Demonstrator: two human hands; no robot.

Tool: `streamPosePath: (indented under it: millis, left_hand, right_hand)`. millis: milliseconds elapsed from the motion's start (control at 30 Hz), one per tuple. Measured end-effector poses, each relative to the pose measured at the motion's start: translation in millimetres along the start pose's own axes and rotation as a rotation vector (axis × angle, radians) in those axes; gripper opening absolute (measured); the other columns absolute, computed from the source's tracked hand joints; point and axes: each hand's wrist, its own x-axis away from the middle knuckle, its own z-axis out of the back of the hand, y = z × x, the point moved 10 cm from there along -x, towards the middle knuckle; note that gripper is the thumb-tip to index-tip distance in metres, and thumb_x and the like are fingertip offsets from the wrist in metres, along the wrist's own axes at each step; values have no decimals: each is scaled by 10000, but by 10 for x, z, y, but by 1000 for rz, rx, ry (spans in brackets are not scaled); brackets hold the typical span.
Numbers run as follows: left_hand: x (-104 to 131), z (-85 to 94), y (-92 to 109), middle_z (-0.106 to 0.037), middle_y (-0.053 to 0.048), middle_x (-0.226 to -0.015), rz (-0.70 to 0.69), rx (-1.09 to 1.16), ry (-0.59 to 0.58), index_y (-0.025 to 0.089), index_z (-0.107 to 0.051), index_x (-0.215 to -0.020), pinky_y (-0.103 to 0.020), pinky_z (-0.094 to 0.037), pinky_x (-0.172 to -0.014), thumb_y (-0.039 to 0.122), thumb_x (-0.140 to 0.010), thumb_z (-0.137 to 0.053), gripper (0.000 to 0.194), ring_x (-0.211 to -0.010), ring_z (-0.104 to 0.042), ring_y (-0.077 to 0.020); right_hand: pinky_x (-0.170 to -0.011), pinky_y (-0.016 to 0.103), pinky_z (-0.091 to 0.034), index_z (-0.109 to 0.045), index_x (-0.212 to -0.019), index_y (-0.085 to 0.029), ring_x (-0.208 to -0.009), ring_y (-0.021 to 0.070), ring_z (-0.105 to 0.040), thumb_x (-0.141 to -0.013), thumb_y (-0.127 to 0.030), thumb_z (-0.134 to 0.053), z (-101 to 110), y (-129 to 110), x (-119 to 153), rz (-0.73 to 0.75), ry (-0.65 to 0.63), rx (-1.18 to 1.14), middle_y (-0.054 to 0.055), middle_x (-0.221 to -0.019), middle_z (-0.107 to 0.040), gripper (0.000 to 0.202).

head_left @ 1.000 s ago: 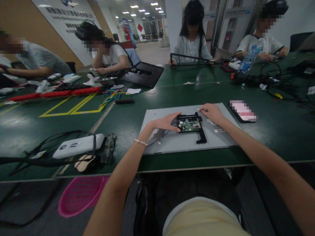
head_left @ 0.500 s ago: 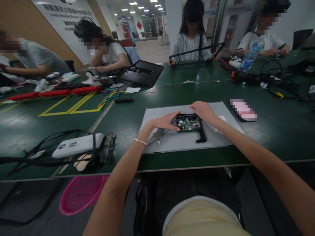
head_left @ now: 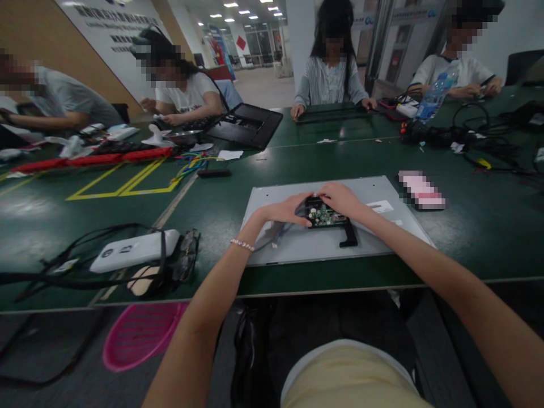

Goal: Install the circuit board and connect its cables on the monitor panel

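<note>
A green circuit board (head_left: 326,217) sits in a black plastic frame (head_left: 350,235) on a flat grey metal panel (head_left: 293,246). At the frame's left side, my left hand (head_left: 285,209) grips it, thumb at the near corner and fingers at the far one. My right hand (head_left: 342,199) is bent over the frame's far edge with its fingertips close together, near the left fingertips. What those right fingers pinch, if anything, is hidden. Grey cables (head_left: 278,231) run out from under my left hand across the panel.
A pink phone (head_left: 421,190) lies right of the panel. To the left are a white device (head_left: 136,251) with black cables and glasses (head_left: 187,255). Across the green table, a person holds a black frame (head_left: 331,115); an open black casing (head_left: 249,126) lies farther left.
My right hand has slid left along the frame's far edge, uncovering a white label on the panel. My left hand has stayed put. The person opposite has lowered the large black frame.
</note>
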Motion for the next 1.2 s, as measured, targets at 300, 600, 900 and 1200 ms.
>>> streamPosePath:
  millis: [300,600,900,1200]
  left_hand:
    - [-9,1,-12,-259,-159,-1571,-19,5,5,175,-180,-1529,-474,-203,-1173,649,-696,-682,1081,-1427,-272,-349]
    - [-5,-5,-14,-245,-170,-1573,-13,7,-3,153,-176,-1526,-459,-196,-1179,657,-697,-678,1092,-1429,-269,-341]
    - [5,-8,29,-233,-164,-1578,-23,2,-13,159,-175,-1529,-450,-197,-1178,638,-717,-674,1066,-1434,-258,-336]
    - [8,-8,21,-234,-143,-1583,-14,2,-19,187,-166,-1534,-442,-189,-1182,641,-718,-675,1063,-1440,-247,-339]
  right_hand:
    - [-852,309,-457,-741,-1046,-209,-970,211,-620,-913,-150,-493,16,39,-29,9,37,-3,79,-1034,-712,288]
    - [-891,324,-451,-713,-1113,-173,-1006,221,-609,-913,-166,-496,-43,34,-13,35,-2,-68,105,-1072,-691,296]
    - [-906,345,-480,-749,-1041,-179,-990,237,-655,-864,-177,-534,376,521,236,-147,81,-122,90,-1055,-730,279]
    - [-776,301,-528,-767,-966,-216,-846,207,-695,-747,-218,-671,310,1005,526,-328,-285,-204,26,-949,-762,240]
